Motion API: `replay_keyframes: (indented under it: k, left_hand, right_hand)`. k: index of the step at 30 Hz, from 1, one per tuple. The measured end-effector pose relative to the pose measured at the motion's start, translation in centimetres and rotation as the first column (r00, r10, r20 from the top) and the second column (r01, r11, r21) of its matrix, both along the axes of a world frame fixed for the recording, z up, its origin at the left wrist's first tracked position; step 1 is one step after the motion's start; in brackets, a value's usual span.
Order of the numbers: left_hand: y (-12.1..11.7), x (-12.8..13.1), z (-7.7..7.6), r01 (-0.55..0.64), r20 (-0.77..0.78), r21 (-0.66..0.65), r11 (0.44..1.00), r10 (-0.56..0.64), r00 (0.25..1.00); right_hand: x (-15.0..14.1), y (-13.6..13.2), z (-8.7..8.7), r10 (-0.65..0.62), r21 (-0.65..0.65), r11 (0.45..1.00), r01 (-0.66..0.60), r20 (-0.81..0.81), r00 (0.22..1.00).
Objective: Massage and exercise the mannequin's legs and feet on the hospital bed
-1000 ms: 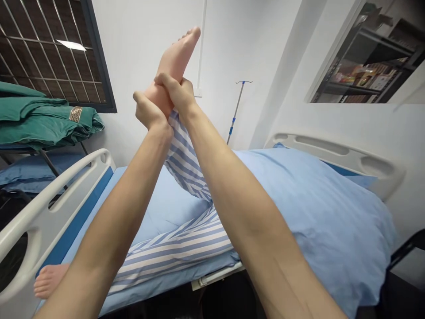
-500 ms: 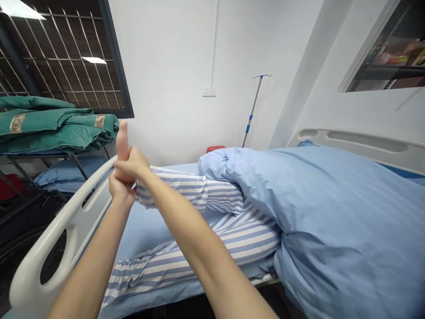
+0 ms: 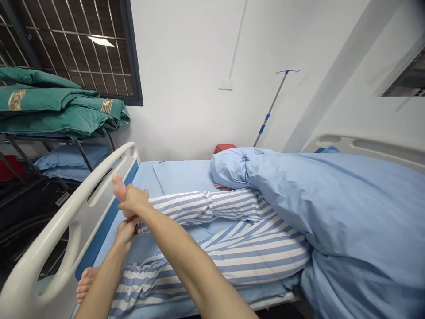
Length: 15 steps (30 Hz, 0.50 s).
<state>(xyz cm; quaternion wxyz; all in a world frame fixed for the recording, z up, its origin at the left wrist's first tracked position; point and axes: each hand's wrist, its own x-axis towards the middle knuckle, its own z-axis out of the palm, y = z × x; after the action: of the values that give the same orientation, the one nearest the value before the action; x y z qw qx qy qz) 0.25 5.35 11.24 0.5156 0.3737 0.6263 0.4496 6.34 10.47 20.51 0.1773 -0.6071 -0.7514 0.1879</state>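
Observation:
A figure in blue-and-white striped trousers [image 3: 212, 208] lies on a hospital bed, its upper body under a light blue quilt [image 3: 332, 199]. Both my hands grip the far leg at the ankle. My right hand [image 3: 134, 201] is wrapped over the top of the ankle and my left hand [image 3: 128, 230] is closed under it. The bare foot [image 3: 118, 187] points up, close to the white footboard [image 3: 76, 199]. The leg lies nearly level just above the blue sheet [image 3: 172, 175]. The other foot [image 3: 86, 281] rests on the mattress near the bed's front corner.
Folded green blankets [image 3: 59, 110] sit on a rack at left, with a blue pillow [image 3: 69, 159] below. A barred window [image 3: 66, 40] is behind. An IV pole [image 3: 272, 106] stands by the wall. A white headboard [image 3: 365, 148] is at right.
My hands have brought the leg down from high in the air to nearly level with the mattress, and leftward toward the footboard. The view has shifted right along the bed.

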Motion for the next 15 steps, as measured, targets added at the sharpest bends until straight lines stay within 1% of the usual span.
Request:
replay_keyframes:
  k: [1, 3, 7, 11, 13, 15]
  left_hand:
    - [0.2, -0.4, -0.9, -0.016, 0.010, -0.023, 1.000, 0.017, 1.000]
    - [0.7, -1.3, -2.4, -0.064, -0.023, -0.066, 0.996, 0.062, 0.998]
    - [1.1, -3.7, -4.6, -0.142, -0.094, -0.079, 0.987, 0.134, 0.986]
    - [0.9, -5.5, -6.0, -0.224, -0.162, -0.033, 0.974, 0.216, 0.963]
    - [0.8, -5.8, -6.2, -0.268, -0.204, -0.022, 0.963, 0.258, 0.944]
    - [0.7, -5.6, -6.3, -0.293, -0.248, -0.028, 0.956, 0.277, 0.928]
  right_hand:
    - [-0.5, 0.2, -1.0, 0.006, -0.025, 1.000, -0.005, 0.021, 1.000]
    - [-1.4, 0.7, -3.1, 0.016, -0.073, 0.997, -0.012, 0.055, 0.998]
    - [-3.1, 1.3, -7.1, -0.014, -0.170, 0.985, 0.030, 0.093, 0.996]
    - [-3.9, 1.4, -10.1, -0.030, -0.203, 0.978, 0.047, 0.085, 0.996]
    - [-4.1, 1.2, -11.2, -0.037, -0.203, 0.978, 0.052, 0.075, 0.997]
    - [-4.3, 1.0, -12.0, -0.091, -0.200, 0.974, 0.101, 0.056, 0.994]
